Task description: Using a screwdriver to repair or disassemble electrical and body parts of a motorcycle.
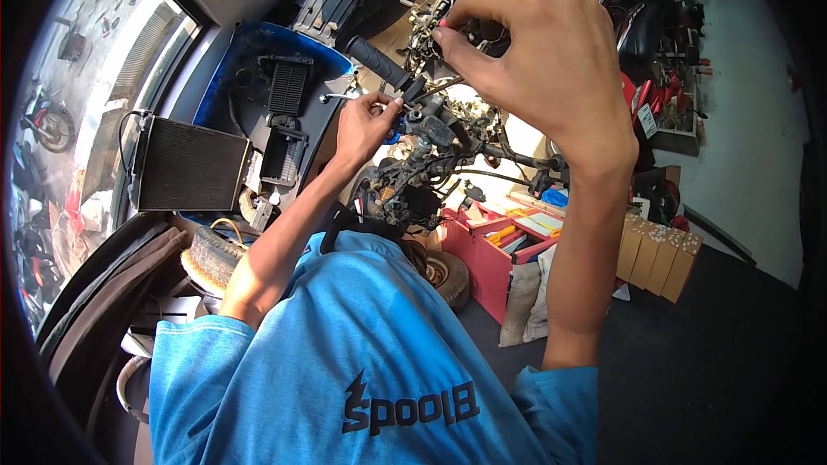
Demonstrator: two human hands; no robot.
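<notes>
Dark floor (672,362) extends at lower right, beside the brown boxes (659,256). The blue tub (267,37) at left and red toolbox (474,275) at right flank the motorcycle handlebar (379,63). Left hand (365,127): grip pinches a thin cable (336,96) beside the handlebar. Right hand (551,65): raised, thumb and forefinger nearly meeting; any held part cannot be determined.

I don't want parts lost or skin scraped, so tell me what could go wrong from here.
The left hand appears to grip a thin silvery piece beside the black handlebar grip; its fingers could slip and scrape on nearby metal.
The right hand is raised near a dense cluster of metal parts; something small dropped there might get lost.
The blue bin lies to the left, so a part slipping that way might land in it.
</notes>
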